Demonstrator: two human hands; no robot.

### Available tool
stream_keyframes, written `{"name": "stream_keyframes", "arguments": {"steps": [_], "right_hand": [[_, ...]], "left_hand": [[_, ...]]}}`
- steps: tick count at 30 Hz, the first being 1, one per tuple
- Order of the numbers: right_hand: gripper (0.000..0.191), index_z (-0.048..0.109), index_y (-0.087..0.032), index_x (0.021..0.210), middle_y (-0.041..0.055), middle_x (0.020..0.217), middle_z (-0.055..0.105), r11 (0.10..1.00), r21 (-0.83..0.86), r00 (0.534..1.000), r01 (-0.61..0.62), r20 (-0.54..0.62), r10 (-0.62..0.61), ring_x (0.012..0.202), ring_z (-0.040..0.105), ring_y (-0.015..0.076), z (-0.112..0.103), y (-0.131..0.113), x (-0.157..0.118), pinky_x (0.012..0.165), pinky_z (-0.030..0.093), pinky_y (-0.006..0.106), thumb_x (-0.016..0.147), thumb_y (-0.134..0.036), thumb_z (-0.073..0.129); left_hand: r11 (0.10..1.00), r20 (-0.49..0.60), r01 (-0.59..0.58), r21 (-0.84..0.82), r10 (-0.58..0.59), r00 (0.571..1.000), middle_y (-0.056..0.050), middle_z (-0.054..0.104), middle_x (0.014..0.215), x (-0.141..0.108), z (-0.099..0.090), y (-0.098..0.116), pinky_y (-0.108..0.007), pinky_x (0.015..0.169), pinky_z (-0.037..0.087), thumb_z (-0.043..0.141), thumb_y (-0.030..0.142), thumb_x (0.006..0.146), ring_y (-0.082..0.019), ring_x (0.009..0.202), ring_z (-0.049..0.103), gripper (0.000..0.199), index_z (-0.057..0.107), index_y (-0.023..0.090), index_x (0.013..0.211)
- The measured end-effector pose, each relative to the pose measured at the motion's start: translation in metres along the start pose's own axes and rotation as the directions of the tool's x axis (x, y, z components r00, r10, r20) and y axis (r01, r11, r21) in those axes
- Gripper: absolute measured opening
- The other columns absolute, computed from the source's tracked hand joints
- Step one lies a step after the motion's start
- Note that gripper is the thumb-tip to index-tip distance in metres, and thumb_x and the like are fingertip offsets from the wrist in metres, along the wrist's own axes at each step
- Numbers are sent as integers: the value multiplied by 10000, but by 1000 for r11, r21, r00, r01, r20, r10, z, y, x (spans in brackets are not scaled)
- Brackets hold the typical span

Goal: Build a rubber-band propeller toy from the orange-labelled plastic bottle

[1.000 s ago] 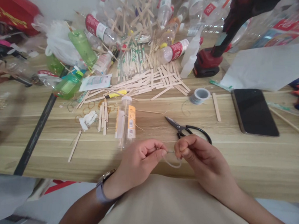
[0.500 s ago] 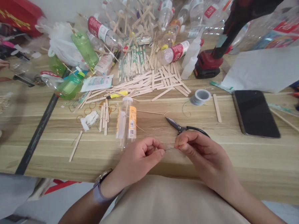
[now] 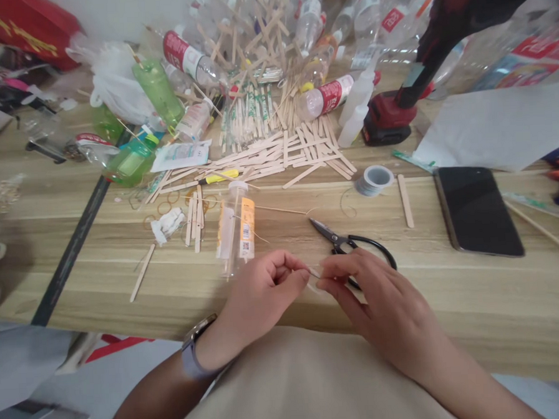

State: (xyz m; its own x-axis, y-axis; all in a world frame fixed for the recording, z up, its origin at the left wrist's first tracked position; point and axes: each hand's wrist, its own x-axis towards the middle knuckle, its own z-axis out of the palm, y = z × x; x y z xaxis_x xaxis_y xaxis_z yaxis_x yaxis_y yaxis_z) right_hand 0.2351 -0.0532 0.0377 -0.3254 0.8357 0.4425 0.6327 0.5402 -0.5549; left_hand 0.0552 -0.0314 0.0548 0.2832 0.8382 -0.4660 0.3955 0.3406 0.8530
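Between my hands, close to the table's front edge, runs a short thin wire (image 3: 313,274). My left hand (image 3: 272,294) pinches one end with thumb and curled fingers. The fingertips of my right hand (image 3: 378,304) close on the other end, only a small gap from the left ones. Black-handled scissors (image 3: 340,239) lie just behind my right hand, which partly covers them. A clear plastic bottle with an orange label (image 3: 237,230) lies behind my left hand. Farther back is a spool of grey wire (image 3: 375,180).
A phone (image 3: 478,211) and a wooden stick (image 3: 405,201) lie at the right. Heaped craft sticks (image 3: 277,156), plastic bottles (image 3: 182,55) and a red-black power tool (image 3: 389,116) fill the back. A white crumpled piece (image 3: 168,225) and loose sticks are at the left.
My right hand has moved left and turned palm-down, bringing its fingertips nearer my left hand and uncovering more of the scissors. Another person's hand at the far left has gone out of view.
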Motion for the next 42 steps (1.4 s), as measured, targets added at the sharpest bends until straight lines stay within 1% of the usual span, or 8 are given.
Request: {"name": "stream_keyframes", "arguments": {"steps": [9,18,24,29,33,36,39,42], "right_hand": [[212,513,-189,1094,20,741,651,988,-82,989,128,90,-121,660,585,201,-5,-1,1,609,448,324,923,-68,483],[321,502,-172,1222,11,730,629,995,-41,977,93,194,-84,653,560,197,-2,5,1,637,428,339,926,-56,463],[152,597,-140,1040,46,718,662,987,-144,995,65,80,-54,660,600,218,6,11,3,620,419,343,952,-143,474],[188,620,-189,823,35,714,684,995,-92,998,-39,51,44,669,634,193,8,13,3,626,465,317,947,-171,480],[145,640,-219,809,10,700,688,964,10,964,-266,32,265,644,642,170,6,9,4,550,474,270,897,-186,530],[106,657,-236,780,-8,668,687,895,114,902,-431,58,427,581,629,158,3,4,6,483,458,250,854,-232,581],[96,674,-247,760,-15,635,683,832,210,858,-513,95,505,558,623,156,1,2,7,495,471,253,829,-274,612],[103,688,-248,754,-8,631,681,790,296,841,-537,115,528,584,624,164,1,2,8,538,489,266,816,-304,630]], "left_hand": [[982,-27,-108,156,113,993,58,515,590,2,2,-1,-235,503,305,506,339,895,-105,537,447,183,610,200,838],[922,-11,-191,336,207,978,40,582,656,5,2,1,-251,553,332,479,310,922,-120,584,497,168,593,207,851],[889,18,-304,344,317,948,41,576,656,1,8,1,-247,569,342,483,245,926,-114,588,501,131,582,206,848],[861,-12,-344,374,375,927,53,531,615,0,10,-2,-245,574,361,504,230,920,-111,571,494,99,593,194,897],[787,-49,-402,468,477,878,49,534,629,1,11,-7,-249,588,387,559,184,885,-121,600,521,108,593,174,987],[683,-59,-468,561,597,800,13,594,698,1,12,-9,-257,601,400,564,150,884,-132,643,543,92,607,159,964],[590,-66,-521,618,698,713,-10,625,728,2,12,-9,-260,595,395,556,138,898,-137,655,540,75,625,155,918],[569,-85,-542,619,734,673,-14,631,713,3,12,-9,-260,588,392,568,137,897,-137,650,540,74,640,148,886]]}}
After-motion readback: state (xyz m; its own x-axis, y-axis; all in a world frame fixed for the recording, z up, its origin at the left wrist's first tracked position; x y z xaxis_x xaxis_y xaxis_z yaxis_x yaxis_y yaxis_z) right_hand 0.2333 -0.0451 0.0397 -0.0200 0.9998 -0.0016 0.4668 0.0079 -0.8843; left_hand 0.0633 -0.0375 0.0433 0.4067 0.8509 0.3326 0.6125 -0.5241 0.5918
